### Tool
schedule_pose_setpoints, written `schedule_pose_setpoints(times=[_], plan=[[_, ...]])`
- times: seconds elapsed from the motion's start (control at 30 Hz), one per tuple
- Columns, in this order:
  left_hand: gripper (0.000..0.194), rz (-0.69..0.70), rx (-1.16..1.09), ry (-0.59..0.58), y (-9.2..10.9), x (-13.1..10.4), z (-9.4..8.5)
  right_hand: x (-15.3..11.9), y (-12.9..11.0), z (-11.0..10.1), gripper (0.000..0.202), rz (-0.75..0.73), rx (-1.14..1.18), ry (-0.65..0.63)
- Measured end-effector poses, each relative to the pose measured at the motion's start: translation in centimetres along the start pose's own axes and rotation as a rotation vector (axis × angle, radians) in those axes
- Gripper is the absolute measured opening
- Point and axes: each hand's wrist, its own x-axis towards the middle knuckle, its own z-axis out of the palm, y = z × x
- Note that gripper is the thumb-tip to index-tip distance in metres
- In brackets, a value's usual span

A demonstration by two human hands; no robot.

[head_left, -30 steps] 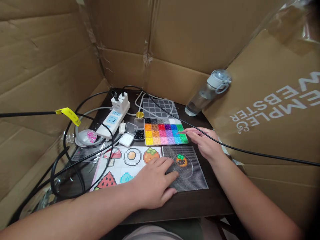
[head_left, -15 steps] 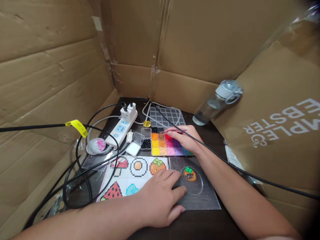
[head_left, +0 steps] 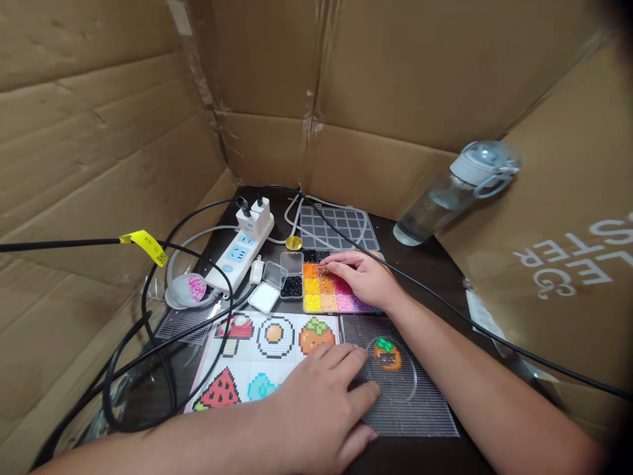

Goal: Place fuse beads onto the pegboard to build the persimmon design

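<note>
My left hand [head_left: 331, 396] lies with fingers spread over the right edge of the pattern sheet [head_left: 247, 369] and the left edge of the clear pegboard [head_left: 425, 419]. On the pegboard is a small orange bead figure with a green top [head_left: 388, 354], dark beads in its middle. Pinched in my right hand [head_left: 363, 276] are thin pink tweezers [head_left: 341, 262], their tips over the orange and brown compartments of the bead box [head_left: 312, 303]. Whether a bead is between the tips is too small to tell.
A power strip [head_left: 240, 254] with a plug, small boxes of black beads [head_left: 291, 286] and white beads [head_left: 264, 297], and a pink-bead dish [head_left: 196, 288] stand left. A bottle [head_left: 455, 191] leans at the right cardboard wall. Black cables cross above the table and right forearm.
My right hand and the tweezers have shifted slightly left over the bead box, toward the orange compartment. The camera view has moved a little. My left hand stays on the sheet and pegboard.
</note>
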Motion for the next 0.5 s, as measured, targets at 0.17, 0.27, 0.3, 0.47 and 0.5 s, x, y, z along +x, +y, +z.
schedule_pose_setpoints(times=[0.17, 0.27, 0.3, 0.47, 0.5], plan=[[0.041, -0.005, 0.001, 0.004, 0.00, -0.04, 0.04, -0.17, 0.03, -0.02, 0.017, 0.015, 0.035, -0.009], [0.039, 0.003, 0.003, 0.010, -0.01, -0.09, 0.01, -0.10, 0.24, 0.03, 0.017, 0.009, 0.061, -0.017], [0.039, 0.004, 0.005, 0.013, -0.03, -0.10, 0.00, -0.07, 0.28, 0.07, 0.016, 0.005, 0.073, -0.020], [0.039, 0.003, 0.010, 0.023, -0.10, -0.11, 0.01, 0.03, 0.28, 0.29, 0.013, -0.004, 0.104, -0.027], [0.040, 0.004, 0.012, 0.022, -0.10, -0.12, 0.01, 0.03, 0.26, 0.33, 0.013, -0.004, 0.105, -0.021]])
